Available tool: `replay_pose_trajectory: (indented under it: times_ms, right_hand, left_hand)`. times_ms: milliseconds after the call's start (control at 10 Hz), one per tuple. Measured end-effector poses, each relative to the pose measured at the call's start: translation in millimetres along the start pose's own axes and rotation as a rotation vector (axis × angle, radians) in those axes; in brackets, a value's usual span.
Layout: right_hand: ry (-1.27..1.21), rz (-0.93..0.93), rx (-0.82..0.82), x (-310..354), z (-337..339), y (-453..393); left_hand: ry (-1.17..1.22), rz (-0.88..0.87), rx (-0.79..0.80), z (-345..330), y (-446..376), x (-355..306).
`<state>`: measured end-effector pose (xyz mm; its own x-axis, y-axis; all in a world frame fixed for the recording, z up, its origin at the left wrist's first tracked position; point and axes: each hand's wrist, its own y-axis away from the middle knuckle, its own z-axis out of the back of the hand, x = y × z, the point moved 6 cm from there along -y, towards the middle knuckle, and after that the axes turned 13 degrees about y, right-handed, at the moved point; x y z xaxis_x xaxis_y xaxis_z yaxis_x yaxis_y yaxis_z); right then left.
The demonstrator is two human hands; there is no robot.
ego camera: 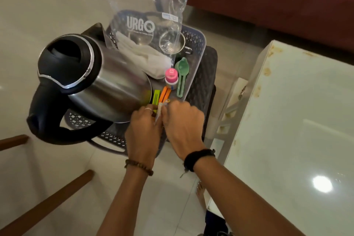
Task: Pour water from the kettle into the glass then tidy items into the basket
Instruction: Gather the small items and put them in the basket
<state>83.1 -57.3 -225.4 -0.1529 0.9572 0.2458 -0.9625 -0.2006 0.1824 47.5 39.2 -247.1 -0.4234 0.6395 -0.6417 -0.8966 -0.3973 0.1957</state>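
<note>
Both the left hand and right hand pinch a thin pale stick-like item at centre frame; the crowding steel kettle with black handle could tip the dark perforated plastic basket.

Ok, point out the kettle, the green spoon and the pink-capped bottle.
kettle (107, 90): head view, on the steel side of its body.
green spoon (182, 67): head view, in its bowl.
pink-capped bottle (171, 74): head view, on top of the pink cap.
</note>
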Motion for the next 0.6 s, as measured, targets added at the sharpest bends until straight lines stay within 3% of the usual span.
replay_pose_trajectory:
  times_ms: [200, 400, 500, 600]
  right_hand:
    - [0.084, -0.059, 0.051, 1, -14, -30]
    - [0.060, -0.035, 0.034, -2, -17, -23]
    - [-0.088, 0.076, -0.149, -7, 0, -5]
    - [-0.275, 0.094, -0.287, -37, 11, 36]
  left_hand:
    - [-0.103, -0.180, 0.034, -20, -14, -19]
    - [-0.126, -0.142, 0.110, -28, -11, -14]
    - [-0.140, -0.152, 0.034, -21, -4, -17]
    - [0.073, -0.244, -0.121, -13, 33, -38]
